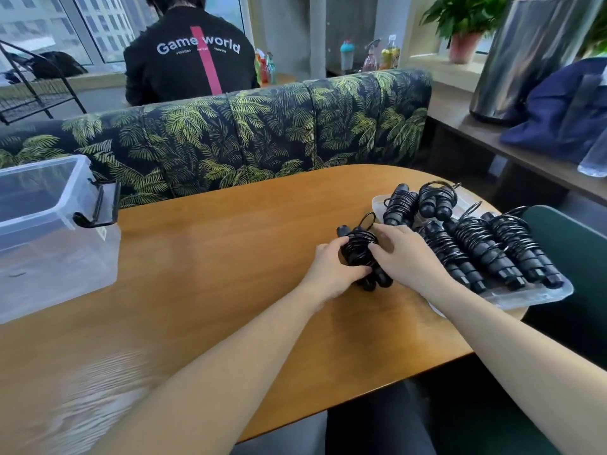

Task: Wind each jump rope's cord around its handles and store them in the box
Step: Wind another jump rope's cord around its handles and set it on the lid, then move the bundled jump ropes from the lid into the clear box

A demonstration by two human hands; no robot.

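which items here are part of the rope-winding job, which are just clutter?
Job: wound jump rope held by left hand and right hand; wound ropes on clear lid; clear box.

Clutter: blue bag, potted plant, bottles, wire rack.

This looks like a lounge or break corner of an office, high in a city building. The landmark is the long booth sofa upholstered in dark fabric with green palm-leaf print (249, 133), which backs straight onto a rounded wooden table with an orange-brown veneer top (203, 264). Behind the sofa a person in a black printed top (189, 57) sits facing away at another table, and beyond them tall glazed windows (49, 24) show neighbouring high-rise facades. To the sofa's right runs a dark wooden ledge (486, 139) carrying a shiny cylindrical steel urn (525, 54) and a leafy green plant in a pink pot (463, 27). Several coloured drink bottles (371, 55) stand behind the sofa's back.
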